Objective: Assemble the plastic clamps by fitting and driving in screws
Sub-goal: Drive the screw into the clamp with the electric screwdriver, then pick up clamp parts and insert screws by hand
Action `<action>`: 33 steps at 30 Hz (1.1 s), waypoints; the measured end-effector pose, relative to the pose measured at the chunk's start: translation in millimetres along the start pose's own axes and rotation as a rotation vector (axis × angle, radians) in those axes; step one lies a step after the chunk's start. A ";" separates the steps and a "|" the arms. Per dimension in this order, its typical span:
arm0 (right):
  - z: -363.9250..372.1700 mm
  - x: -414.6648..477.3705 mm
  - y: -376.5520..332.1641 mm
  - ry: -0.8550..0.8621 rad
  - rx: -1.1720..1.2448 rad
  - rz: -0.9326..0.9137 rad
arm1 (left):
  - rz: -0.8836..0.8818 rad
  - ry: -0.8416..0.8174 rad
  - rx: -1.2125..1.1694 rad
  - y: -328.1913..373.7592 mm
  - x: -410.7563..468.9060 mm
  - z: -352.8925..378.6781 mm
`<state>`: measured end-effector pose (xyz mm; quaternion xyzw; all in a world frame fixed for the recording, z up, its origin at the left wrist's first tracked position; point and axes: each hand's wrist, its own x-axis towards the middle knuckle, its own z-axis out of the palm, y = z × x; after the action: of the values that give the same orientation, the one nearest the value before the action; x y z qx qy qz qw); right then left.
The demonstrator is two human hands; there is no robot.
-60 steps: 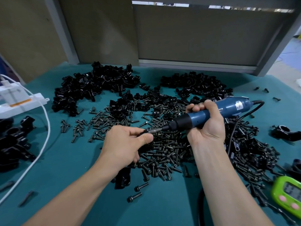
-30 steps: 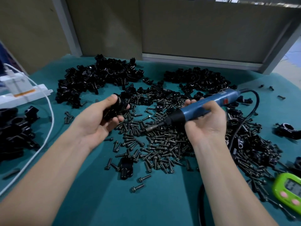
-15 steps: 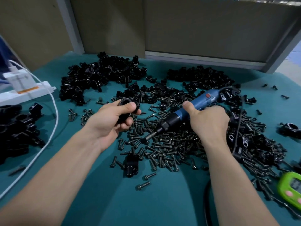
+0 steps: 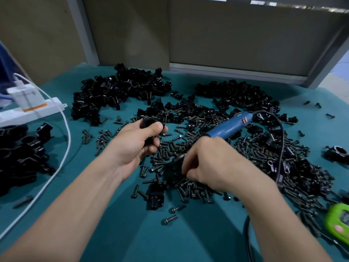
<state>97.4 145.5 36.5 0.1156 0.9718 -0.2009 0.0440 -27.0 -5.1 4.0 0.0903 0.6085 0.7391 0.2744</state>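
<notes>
Your left hand (image 4: 137, 146) grips a clamp (image 4: 149, 122), thumb across its top, raised above the left margin of the screws (image 4: 170, 148). Your right hand (image 4: 213, 163) is curled round the driver (image 4: 230, 125), knuckles up, low over the middle of the screws. The blue barrel slants away to the right, and the dark tip shows just past the fingers.

Bare mat (image 4: 188, 242) lies between your forearms along the near edge, and more lies between the white cable (image 4: 64, 148) and the screws. A loose clamp (image 4: 156, 195) sits at the near edge of the screws. Two heaps (image 4: 117, 91) of clamp parts lie close to the far edge. The cord (image 4: 281, 144) arcs over the screws on the right.

The frame edge cuts off the timer (image 4: 338, 220) at right, and the power strip (image 4: 28, 112) and the clamp stack (image 4: 18, 152) at left. Your palm hides the lower part of the held clamp. Your right fingertips are tucked under and blurred; whether they also pinch a screw cannot be told.
</notes>
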 end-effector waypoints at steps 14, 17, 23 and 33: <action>11.0 -17.1 -12.6 0.011 0.033 -0.066 | 0.051 0.099 -0.004 -4.5 9.5 -5.0; 13.7 -17.9 -20.2 0.024 -0.045 -0.110 | 0.058 0.101 0.016 -6.0 8.5 -3.0; 16.5 -17.7 -14.2 0.031 -0.051 -0.140 | 0.060 0.083 0.052 -10.3 5.3 1.0; 11.7 -3.8 22.0 0.469 0.885 0.078 | 0.207 -0.107 0.314 -17.1 -1.6 4.4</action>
<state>106.9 159.7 17.9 0.2016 0.7722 -0.5604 -0.2212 -18.6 -0.3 -10.8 0.2331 0.6883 0.6537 0.2114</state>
